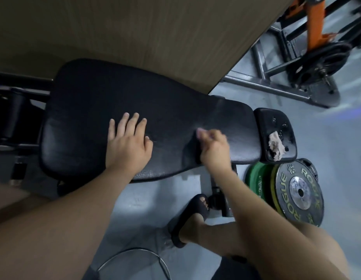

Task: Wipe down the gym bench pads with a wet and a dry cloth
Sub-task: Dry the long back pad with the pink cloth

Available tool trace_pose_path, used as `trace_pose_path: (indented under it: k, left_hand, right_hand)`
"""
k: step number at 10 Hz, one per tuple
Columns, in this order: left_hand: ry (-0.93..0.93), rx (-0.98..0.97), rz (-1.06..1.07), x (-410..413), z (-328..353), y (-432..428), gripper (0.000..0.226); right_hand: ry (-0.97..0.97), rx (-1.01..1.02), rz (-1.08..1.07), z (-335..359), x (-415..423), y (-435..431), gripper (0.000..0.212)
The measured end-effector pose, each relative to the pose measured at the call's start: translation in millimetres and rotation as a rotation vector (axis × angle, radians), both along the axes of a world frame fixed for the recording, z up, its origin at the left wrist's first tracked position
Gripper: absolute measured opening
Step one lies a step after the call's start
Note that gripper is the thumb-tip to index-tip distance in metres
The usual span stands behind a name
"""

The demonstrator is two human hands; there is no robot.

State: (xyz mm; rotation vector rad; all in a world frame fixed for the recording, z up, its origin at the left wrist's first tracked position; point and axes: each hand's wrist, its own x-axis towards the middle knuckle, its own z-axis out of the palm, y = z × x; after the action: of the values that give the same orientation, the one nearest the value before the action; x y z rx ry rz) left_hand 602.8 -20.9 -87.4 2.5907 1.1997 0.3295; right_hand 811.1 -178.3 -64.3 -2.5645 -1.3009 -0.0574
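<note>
A long black bench pad (114, 93) runs across the middle of the view, with a small black seat pad (276, 122) at its right end. My left hand (128, 142) lies flat on the long pad, fingers spread. My right hand (214, 148) grips a dark cloth (190, 152) pressed on the pad's near edge; the hand is blurred by motion. A crumpled light beige cloth (276, 145) rests on the small seat pad, apart from both hands.
A wooden panel (135, 27) stands right behind the bench. Rogue weight plates (292, 190) lie stacked on the grey floor at the right. An orange and black machine (317, 47) stands at the back right. My sandalled foot (191, 217) is below the bench.
</note>
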Motion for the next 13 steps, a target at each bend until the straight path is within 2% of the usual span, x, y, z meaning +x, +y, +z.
trace_pose_path:
  k: [1, 2, 3, 4, 5, 6, 7, 8, 9, 10, 11, 12, 13]
  left_hand:
    - [0.005, -0.002, 0.013, 2, 1, 1, 0.057]
    - [0.028, -0.002, 0.018, 4, 0, 1, 0.055]
    - [0.033, -0.009, 0.022, 4, 0, 2, 0.055]
    - [0.017, 0.003, 0.026, 3, -1, 1, 0.054]
    - [0.0, 0.008, 0.037, 2, -1, 2, 0.054]
    - [0.006, 0.01, 0.032, 4, -1, 1, 0.056]
    - [0.017, 0.006, 0.03, 4, -1, 3, 0.057]
    - [0.02, 0.007, 0.022, 3, -2, 2, 0.057]
    - [0.01, -0.002, 0.025, 2, -3, 2, 0.056]
    - [0.002, -0.007, 0.023, 2, -4, 2, 0.055]
    - [-0.003, -0.013, 0.021, 2, -3, 3, 0.056]
    - [0.007, -0.031, 0.003, 0, -1, 5, 0.055]
    - [-0.01, -0.061, 0.0, -2, 2, 4, 0.052]
  right_hand:
    - [0.04, -0.038, -0.269, 2, 30, 17, 0.039]
    - [0.048, 0.04, -0.068, -6, -14, 24, 0.041]
    - [0.087, -0.007, 0.351, -3, -46, 13, 0.042]
    - [-0.012, 0.021, 0.338, -1, 1, 21, 0.042]
    - [-0.036, 0.027, -0.088, -2, 53, 40, 0.04]
    - [0.018, 0.064, -0.08, -5, 24, 58, 0.038]
    - [0.054, 0.067, 0.339, -5, -41, 49, 0.042]
    - [0.048, -0.011, 0.606, -2, -42, 40, 0.038]
    - [-0.039, 0.063, 0.292, -7, 13, 55, 0.042]
    - [0.021, 0.074, -0.104, -8, 28, 77, 0.046]
    - [0.036, 0.101, 0.164, -7, -26, 79, 0.043]
    - [0.048, 0.041, 0.564, -5, -52, 53, 0.041]
    - [-0.022, 0.014, 0.51, -4, -14, 60, 0.042]
